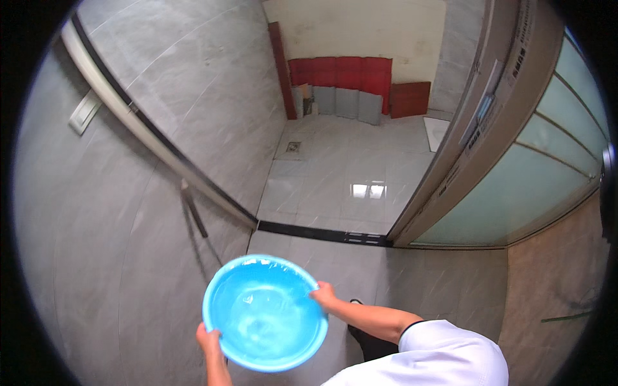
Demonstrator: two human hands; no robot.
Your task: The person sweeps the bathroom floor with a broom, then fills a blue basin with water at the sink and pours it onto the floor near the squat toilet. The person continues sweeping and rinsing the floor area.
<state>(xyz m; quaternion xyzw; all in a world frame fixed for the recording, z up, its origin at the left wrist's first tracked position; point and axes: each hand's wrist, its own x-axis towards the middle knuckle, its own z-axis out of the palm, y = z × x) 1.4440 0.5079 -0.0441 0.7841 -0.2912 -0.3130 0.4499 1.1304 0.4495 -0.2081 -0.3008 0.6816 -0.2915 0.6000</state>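
Note:
A round light-blue plastic basin (265, 313) is held out in front of me, over the grey tiled floor. Ripples and bright reflections inside it show that it holds water. My left hand (208, 335) grips the rim on the near left side, thumb over the edge. On the opposite side, my right hand (324, 295) clasps the rim with its thumb inside. The fingers beneath the basin are hidden on both sides.
A black doorway threshold (323, 232) crosses the floor ahead. Beyond it are a floor drain (293, 146), grey panels (345, 102) and red panels (343, 72) against the wall, and a white fixture (437, 132). A stick (194, 212) leans at left; a frosted glass panel (502, 193) stands right.

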